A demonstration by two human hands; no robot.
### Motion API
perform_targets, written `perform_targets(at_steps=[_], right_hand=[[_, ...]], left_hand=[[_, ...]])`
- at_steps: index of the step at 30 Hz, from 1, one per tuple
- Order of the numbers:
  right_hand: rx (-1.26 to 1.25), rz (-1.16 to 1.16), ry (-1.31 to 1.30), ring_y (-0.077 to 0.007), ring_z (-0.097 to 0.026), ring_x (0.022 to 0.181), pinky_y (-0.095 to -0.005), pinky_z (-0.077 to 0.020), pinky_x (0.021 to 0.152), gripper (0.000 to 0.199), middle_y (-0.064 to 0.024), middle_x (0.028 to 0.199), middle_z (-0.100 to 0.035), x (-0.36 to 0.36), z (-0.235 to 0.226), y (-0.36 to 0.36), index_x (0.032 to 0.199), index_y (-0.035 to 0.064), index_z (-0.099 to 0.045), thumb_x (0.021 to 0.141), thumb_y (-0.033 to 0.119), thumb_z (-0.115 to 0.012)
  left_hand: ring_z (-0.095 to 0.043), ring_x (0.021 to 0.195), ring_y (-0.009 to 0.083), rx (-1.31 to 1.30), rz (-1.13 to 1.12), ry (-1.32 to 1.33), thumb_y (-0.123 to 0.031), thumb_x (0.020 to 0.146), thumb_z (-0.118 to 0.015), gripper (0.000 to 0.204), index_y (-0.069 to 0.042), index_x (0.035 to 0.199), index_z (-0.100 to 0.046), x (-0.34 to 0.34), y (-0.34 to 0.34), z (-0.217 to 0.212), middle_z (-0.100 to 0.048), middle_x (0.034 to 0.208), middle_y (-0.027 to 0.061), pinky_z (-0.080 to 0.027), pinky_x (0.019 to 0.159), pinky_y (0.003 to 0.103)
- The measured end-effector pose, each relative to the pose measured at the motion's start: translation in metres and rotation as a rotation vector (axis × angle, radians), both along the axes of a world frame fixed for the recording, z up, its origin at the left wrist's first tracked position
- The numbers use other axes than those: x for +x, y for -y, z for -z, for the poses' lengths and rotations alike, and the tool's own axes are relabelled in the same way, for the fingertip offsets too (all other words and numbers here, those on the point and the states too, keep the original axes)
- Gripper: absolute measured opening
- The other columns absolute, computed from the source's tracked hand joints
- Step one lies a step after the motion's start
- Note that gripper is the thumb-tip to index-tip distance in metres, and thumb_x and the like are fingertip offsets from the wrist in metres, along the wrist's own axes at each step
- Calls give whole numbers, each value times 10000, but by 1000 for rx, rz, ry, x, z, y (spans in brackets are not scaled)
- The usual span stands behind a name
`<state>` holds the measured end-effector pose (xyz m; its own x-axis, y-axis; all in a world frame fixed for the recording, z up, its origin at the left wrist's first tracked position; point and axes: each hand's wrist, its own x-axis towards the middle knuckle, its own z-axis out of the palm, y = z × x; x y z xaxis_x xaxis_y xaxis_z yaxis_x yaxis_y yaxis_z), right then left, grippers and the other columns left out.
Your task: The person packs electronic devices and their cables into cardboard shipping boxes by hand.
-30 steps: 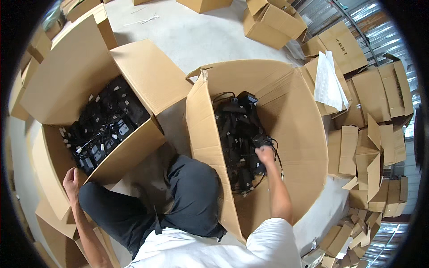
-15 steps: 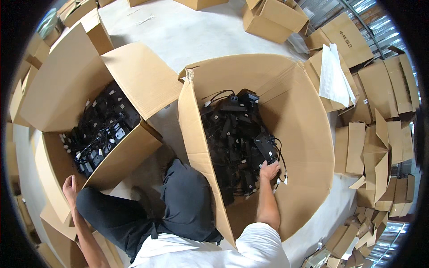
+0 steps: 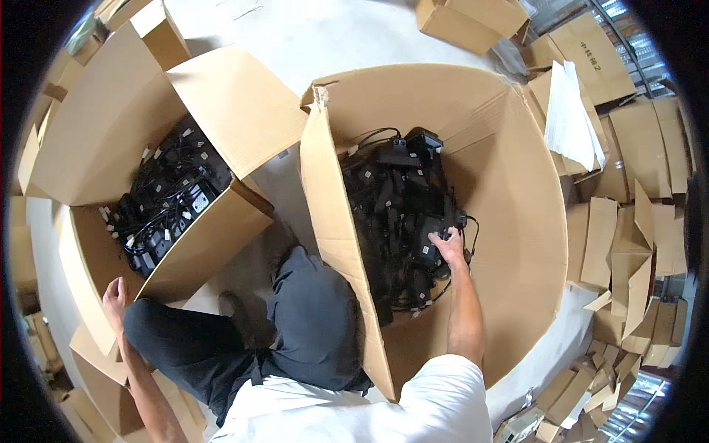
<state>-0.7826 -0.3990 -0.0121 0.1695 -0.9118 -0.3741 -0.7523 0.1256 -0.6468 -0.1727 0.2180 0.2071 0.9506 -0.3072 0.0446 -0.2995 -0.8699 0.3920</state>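
A big cardboard box [image 3: 509, 244] stands open on my right, with a heap of black power adapters [image 3: 391, 192] and their cables inside. My right hand [image 3: 450, 247] reaches into it, thumb and fingers closed around a black power adapter [image 3: 430, 227] on top of the heap; its fingertips are partly hidden. To my left, a second open cardboard box [image 3: 210, 244] holds more black adapters [image 3: 173, 196] with white-tipped cables. At that box's near left corner, my left hand [image 3: 116, 299] has its fingers curled, with nothing visible in them. It is close to my bent knee.
Flaps of the left box [image 3: 233, 107] spread up and toward the right box. Stacked and flattened cartons [image 3: 620, 251] line the right side, with a white sheet [image 3: 570, 118] over one. Another open carton [image 3: 469, 22] sits on the grey floor beyond.
My right hand has shifted slightly forward and now lies over the adapters' right side with the thumb apart. My left hand stays beside the left box. The whole view has shifted slightly.
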Motion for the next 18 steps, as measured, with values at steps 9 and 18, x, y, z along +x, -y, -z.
perform_targets(at_steps=[9,18], right_hand=[[679,-452,-32,-189,-618,1059,-319,-481,940,562,-113,1143,-683,-32,-90,-1,1239,-19,-634,792,253,-838],[55,-895,-163,-485,-532,1191,-509,-443,1035,765,-308,1238,-587,40,42,-153,1372,-16,-508,825,466,-741]], left_hand=[[-650,780,127,-87,3,-116,-279,1009,-623,339,37,1103,-703,7,19,29,-722,882,93,-526,707,273],[-656,810,112,-247,-19,-51,-187,979,-655,249,38,1066,-719,5,-2,25,-738,905,76,-529,731,268]])
